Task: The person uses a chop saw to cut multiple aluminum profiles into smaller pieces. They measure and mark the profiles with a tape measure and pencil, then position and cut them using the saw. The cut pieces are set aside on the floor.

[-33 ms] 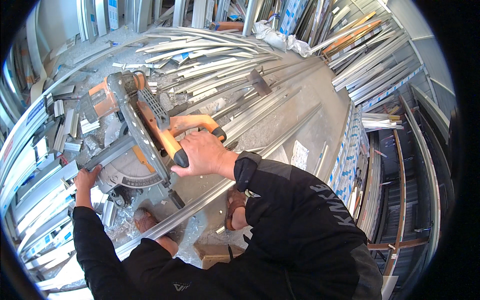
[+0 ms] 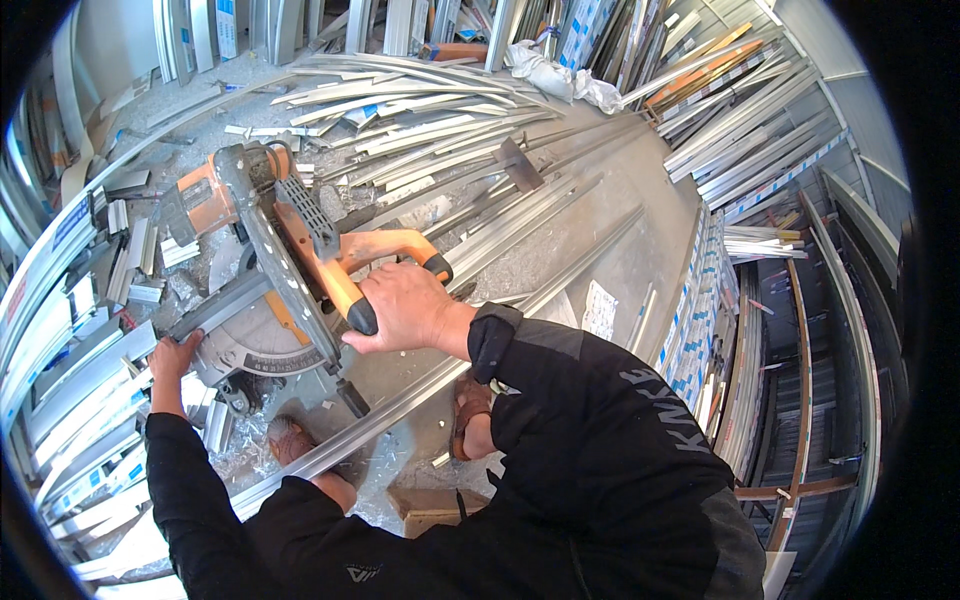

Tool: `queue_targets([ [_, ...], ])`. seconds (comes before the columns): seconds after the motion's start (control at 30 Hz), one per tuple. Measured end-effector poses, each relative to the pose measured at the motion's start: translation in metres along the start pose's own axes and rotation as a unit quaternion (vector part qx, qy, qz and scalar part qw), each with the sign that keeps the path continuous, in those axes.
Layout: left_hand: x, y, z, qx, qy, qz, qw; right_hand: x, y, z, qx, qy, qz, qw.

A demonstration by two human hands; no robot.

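Saw [image 2: 316, 266] — right hand [image 2: 408, 308] curled (around orange handle [image 2: 388, 243])

Nothing is visibly shifting between the earlier head view and now; the two views are showing no difference that can be told.

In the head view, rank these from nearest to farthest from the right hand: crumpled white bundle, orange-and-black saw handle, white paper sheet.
1. Orange-and-black saw handle: in the right hand.
2. White paper sheet: right of the hand.
3. Crumpled white bundle: at the back.
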State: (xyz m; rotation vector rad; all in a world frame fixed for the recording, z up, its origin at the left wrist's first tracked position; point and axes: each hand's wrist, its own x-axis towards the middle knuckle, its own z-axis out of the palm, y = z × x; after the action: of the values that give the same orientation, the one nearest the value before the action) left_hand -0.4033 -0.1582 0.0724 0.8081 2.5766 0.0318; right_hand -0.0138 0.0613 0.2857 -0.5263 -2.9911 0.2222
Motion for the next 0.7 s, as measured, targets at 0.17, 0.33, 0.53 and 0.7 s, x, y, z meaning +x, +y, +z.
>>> queue_targets([
  [0.17, 0.001, -0.002, 0.002, 0.012, 0.017, 0.003, 1.000, -0.002, 0.000, 0.003, 0.009, -0.017, 0.011, 1.000],
  [0.33, 0.000, 0.000, 0.000, 0.002, 0.013, 0.006, 1.000, -0.004, 0.000, 0.009, 0.011, 0.012, 0.003, 1.000],
  [0.53, -0.002, 0.001, 0.000, 0.007, 0.022, 0.007, 1.000, -0.006, 0.001, 0.015, 0.016, 0.002, 0.013, 1.000],
  [0.7, 0.000, -0.002, 0.006, 0.011, 0.040, 0.001, 0.999, -0.006, 0.000, 0.012, 0.004, -0.017, 0.019, 1.000],
])
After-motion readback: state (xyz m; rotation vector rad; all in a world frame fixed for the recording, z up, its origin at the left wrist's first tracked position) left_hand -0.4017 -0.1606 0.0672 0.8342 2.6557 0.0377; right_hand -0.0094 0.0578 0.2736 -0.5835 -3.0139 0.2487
